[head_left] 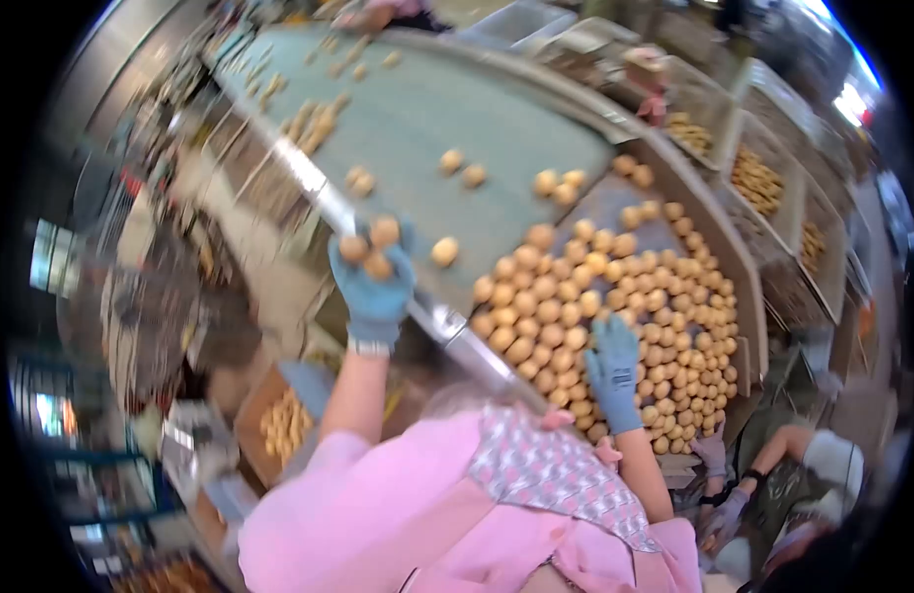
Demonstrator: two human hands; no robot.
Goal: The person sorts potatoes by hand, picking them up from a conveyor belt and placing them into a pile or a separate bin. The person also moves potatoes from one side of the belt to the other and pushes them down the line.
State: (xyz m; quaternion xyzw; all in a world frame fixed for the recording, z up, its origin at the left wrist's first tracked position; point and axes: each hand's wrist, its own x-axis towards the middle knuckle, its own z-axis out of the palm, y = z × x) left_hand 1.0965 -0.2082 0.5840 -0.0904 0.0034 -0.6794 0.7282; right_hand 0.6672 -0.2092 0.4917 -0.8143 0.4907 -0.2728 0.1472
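Observation:
My left hand point(373, 292), in a blue glove, is closed around several round tan potatoes point(384, 231) above the metal edge point(442, 321) of a green conveyor belt point(477, 114). My right hand point(613, 364), gloved the same way, lies on a dense heap of potatoes point(664, 341), its fingers stretched out and touching them. What is under that palm is hidden. A single potato point(444, 251) sits on the belt to the right of my left hand, and small groups lie farther up.
A raised wall point(744, 247) bounds the heap on the right. Crates of potatoes point(756, 183) stand beyond it. At lower left is a cardboard box point(249, 420) with more potatoes. A co-worker's gloved hand point(712, 452) touches the heap's lower right edge.

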